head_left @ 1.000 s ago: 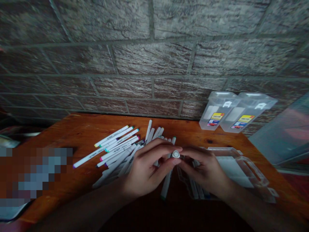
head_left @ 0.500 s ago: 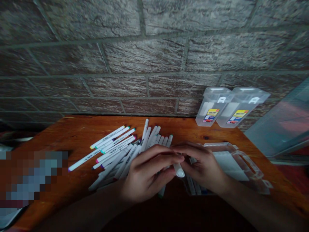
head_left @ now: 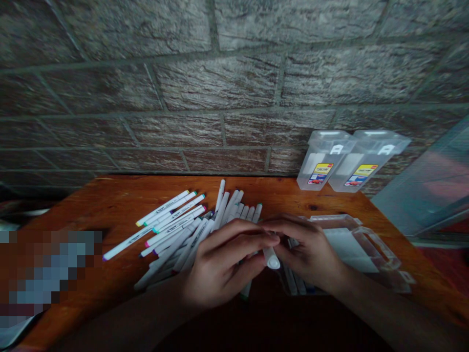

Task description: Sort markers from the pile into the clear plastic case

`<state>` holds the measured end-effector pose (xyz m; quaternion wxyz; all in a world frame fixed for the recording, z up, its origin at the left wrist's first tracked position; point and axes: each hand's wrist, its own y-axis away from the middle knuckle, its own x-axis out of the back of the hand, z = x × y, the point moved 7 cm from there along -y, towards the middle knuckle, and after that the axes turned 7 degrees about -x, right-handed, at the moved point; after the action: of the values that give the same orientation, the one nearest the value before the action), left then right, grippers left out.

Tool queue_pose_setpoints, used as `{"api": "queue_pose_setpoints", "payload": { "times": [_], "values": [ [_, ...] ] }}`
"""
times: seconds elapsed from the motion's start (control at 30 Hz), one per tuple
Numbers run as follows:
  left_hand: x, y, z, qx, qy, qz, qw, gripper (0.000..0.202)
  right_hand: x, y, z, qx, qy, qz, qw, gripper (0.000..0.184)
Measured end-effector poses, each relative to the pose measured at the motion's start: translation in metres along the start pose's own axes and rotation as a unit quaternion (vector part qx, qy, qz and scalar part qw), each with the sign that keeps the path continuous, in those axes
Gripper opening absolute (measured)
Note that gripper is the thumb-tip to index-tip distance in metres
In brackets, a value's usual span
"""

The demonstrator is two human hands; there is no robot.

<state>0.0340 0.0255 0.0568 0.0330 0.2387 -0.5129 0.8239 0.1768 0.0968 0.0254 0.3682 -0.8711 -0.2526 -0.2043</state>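
A white marker (head_left: 271, 258) points its cap end toward me, pinched between the fingertips of my left hand (head_left: 223, 264) and my right hand (head_left: 311, 252). Both hands meet above the near middle of the wooden table (head_left: 110, 195). A loose pile of white markers with coloured caps (head_left: 176, 225) lies just left of and under my left hand. An open clear plastic case (head_left: 359, 249) lies on its side right of my right hand, with a few markers inside its near part.
Two shut clear marker cases with yellow labels (head_left: 348, 161) lean against the brick wall (head_left: 220, 88) at the back right. A grey-blue panel (head_left: 428, 190) stands at the far right. A blurred patch covers the left of the table.
The marker's cap end dropped lower between my fingers over the first half second. Since then, hands and marker have hardly moved.
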Motion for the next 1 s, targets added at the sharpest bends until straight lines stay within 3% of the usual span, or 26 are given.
{"api": "queue_pose_setpoints", "payload": {
  "times": [0.37,0.47,0.53,0.7,0.87,1.0],
  "values": [
    [0.0,-0.001,0.001,-0.011,0.017,-0.003,1.0,0.037,0.0,-0.001,-0.002,0.006,-0.008,-0.002,1.0,0.019],
    [0.0,0.0,-0.008,0.043,0.017,0.003,0.999,0.035,0.0,-0.001,-0.002,-0.004,-0.018,-0.01,1.0,0.016],
    [-0.001,0.002,-0.021,0.124,0.032,0.014,0.992,0.028,-0.003,-0.002,-0.001,-0.019,-0.021,-0.024,0.999,0.015],
    [-0.015,0.016,-0.054,0.342,0.176,0.039,0.922,0.014,-0.01,-0.003,-0.001,-0.063,-0.038,-0.076,0.994,0.009],
    [-0.022,0.018,-0.067,0.424,0.296,0.088,0.851,0.02,-0.012,0.0,-0.003,-0.089,-0.065,-0.114,0.987,0.02],
    [-0.022,0.024,-0.077,0.481,0.408,0.167,0.758,0.016,-0.008,0.001,-0.003,-0.086,-0.076,-0.107,0.988,0.028]
  ]
}}
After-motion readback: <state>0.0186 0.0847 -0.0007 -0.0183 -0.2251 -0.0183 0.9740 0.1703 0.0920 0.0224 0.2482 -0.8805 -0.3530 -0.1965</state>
